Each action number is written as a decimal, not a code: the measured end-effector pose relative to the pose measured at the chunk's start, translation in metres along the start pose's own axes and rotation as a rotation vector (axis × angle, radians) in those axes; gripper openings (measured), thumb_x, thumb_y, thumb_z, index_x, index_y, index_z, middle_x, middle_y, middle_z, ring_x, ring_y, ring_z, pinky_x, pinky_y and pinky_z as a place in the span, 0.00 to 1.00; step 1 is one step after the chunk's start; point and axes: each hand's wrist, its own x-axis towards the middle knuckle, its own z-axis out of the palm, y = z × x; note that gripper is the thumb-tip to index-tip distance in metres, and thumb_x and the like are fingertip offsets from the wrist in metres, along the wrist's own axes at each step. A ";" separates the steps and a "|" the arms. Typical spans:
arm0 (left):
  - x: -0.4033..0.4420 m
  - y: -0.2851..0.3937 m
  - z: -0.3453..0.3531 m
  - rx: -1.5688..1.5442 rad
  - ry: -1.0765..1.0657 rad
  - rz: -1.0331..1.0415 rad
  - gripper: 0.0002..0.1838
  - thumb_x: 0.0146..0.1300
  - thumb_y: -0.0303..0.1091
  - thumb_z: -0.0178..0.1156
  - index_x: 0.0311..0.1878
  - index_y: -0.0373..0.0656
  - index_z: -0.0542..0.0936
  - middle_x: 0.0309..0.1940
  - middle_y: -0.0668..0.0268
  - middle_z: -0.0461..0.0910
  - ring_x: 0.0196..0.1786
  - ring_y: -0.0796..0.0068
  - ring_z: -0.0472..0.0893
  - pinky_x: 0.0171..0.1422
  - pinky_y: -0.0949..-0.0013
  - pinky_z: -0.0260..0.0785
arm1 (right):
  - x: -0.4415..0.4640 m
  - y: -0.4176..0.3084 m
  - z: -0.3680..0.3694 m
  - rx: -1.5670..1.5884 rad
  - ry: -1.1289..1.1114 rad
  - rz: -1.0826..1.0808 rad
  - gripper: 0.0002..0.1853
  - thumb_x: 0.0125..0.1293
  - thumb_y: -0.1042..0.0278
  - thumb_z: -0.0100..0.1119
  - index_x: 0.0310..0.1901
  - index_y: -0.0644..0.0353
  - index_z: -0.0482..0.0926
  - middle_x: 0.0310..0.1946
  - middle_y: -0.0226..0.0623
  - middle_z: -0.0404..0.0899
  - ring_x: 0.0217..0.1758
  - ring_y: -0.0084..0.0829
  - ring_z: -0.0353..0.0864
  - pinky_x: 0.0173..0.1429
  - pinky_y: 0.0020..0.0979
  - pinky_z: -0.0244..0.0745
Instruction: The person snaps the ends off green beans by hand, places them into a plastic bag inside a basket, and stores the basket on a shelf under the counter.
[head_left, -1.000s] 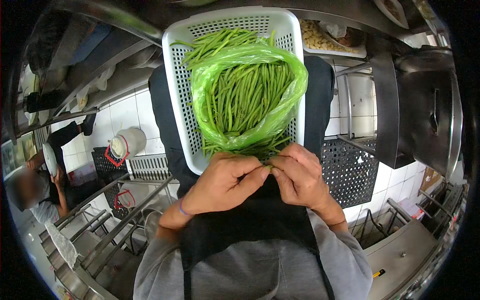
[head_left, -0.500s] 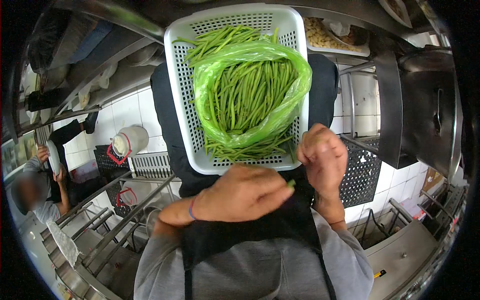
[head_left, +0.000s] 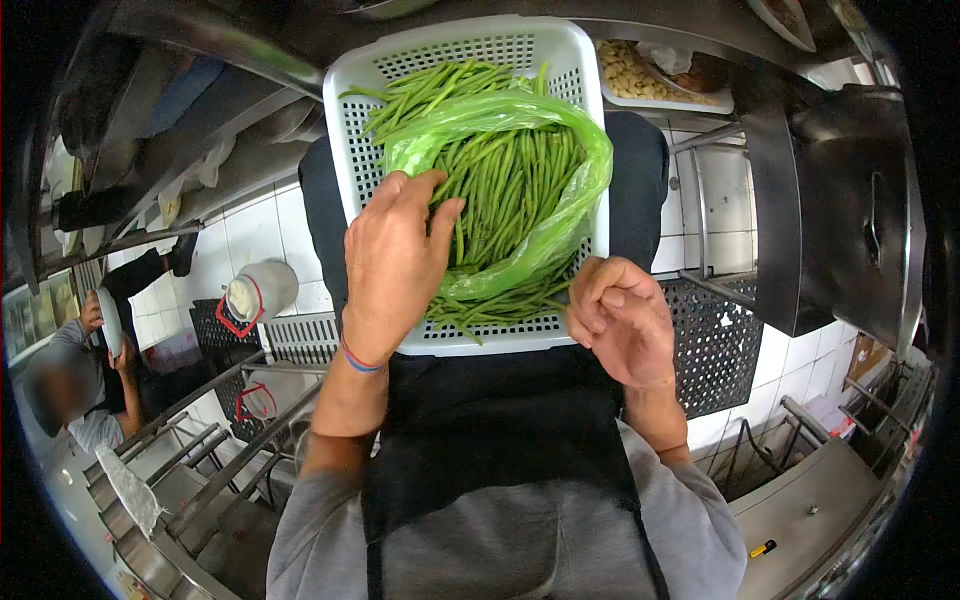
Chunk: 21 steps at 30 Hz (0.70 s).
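A white perforated plastic basket (head_left: 335, 130) rests on my lap. Inside it, an open green plastic bag (head_left: 596, 165) is full of green beans (head_left: 515, 190). More green beans (head_left: 440, 85) lie outside the bag, toward the basket's far and near ends. My left hand (head_left: 392, 265) reaches over the bag's left rim, thumb and index finger apart at the beans; I see nothing held in it. By the basket's near right corner, my right hand (head_left: 628, 320) has its fingers curled in toward the thumb; whatever they may hold is hidden.
A tray of pale peeled pieces (head_left: 625, 75) sits beyond the basket at right. Metal racks (head_left: 220, 470) and white buckets (head_left: 268, 285) are at left, where another person (head_left: 100, 390) holds a pale dish. Black perforated mats (head_left: 710, 350) cover part of the tiled floor.
My left hand has moved from the basket's near edge, where it pinched a green bit, up and left to the bag. My right hand has lowered slightly and turned.
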 end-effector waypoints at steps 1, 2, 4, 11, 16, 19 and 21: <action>0.002 -0.002 0.002 0.000 -0.010 0.006 0.12 0.58 0.30 0.69 0.43 0.35 0.83 0.29 0.55 0.77 0.31 0.57 0.79 0.36 0.58 0.70 | -0.002 -0.002 -0.001 -0.026 0.001 0.030 0.07 0.69 0.74 0.49 0.40 0.68 0.76 0.31 0.32 0.68 0.26 0.19 0.61 0.26 0.24 0.59; 0.003 -0.004 0.003 0.002 -0.020 0.010 0.10 0.58 0.30 0.68 0.42 0.36 0.83 0.29 0.54 0.77 0.32 0.55 0.79 0.37 0.57 0.71 | -0.004 -0.004 -0.003 -0.051 0.002 0.062 0.07 0.69 0.74 0.49 0.40 0.68 0.76 0.31 0.31 0.68 0.25 0.19 0.60 0.25 0.24 0.58; 0.004 -0.005 0.002 -0.035 -0.015 0.020 0.09 0.59 0.29 0.67 0.41 0.36 0.84 0.29 0.55 0.77 0.32 0.54 0.80 0.37 0.58 0.72 | -0.007 -0.007 -0.005 -0.006 -0.015 0.125 0.08 0.70 0.73 0.48 0.41 0.67 0.76 0.29 0.29 0.67 0.24 0.19 0.59 0.23 0.24 0.55; -0.008 0.003 -0.022 -0.532 0.073 0.037 0.08 0.60 0.25 0.68 0.41 0.34 0.84 0.29 0.64 0.81 0.31 0.74 0.78 0.37 0.73 0.69 | 0.011 -0.037 -0.013 0.959 0.113 0.267 0.11 0.73 0.65 0.45 0.45 0.63 0.74 0.30 0.29 0.63 0.27 0.23 0.62 0.19 0.24 0.59; -0.013 0.003 -0.035 -1.347 -0.096 -0.381 0.10 0.66 0.30 0.66 0.47 0.34 0.81 0.33 0.66 0.83 0.20 0.91 0.65 0.23 0.83 0.53 | 0.016 -0.023 0.006 0.613 0.112 0.441 0.11 0.71 0.64 0.49 0.45 0.62 0.76 0.31 0.31 0.68 0.28 0.25 0.67 0.22 0.27 0.68; -0.017 0.006 -0.031 -1.449 -0.122 -0.417 0.10 0.68 0.31 0.65 0.46 0.34 0.80 0.33 0.68 0.83 0.17 0.93 0.59 0.19 0.83 0.45 | 0.014 -0.014 0.024 0.284 0.060 0.369 0.11 0.71 0.67 0.49 0.45 0.66 0.77 0.29 0.31 0.70 0.28 0.24 0.67 0.30 0.30 0.71; -0.020 0.010 -0.029 -1.454 -0.149 -0.377 0.10 0.68 0.32 0.64 0.46 0.35 0.80 0.33 0.69 0.82 0.17 0.93 0.60 0.19 0.83 0.46 | 0.013 -0.005 0.029 0.053 0.082 0.228 0.12 0.73 0.68 0.50 0.46 0.68 0.78 0.29 0.30 0.70 0.28 0.22 0.67 0.31 0.28 0.69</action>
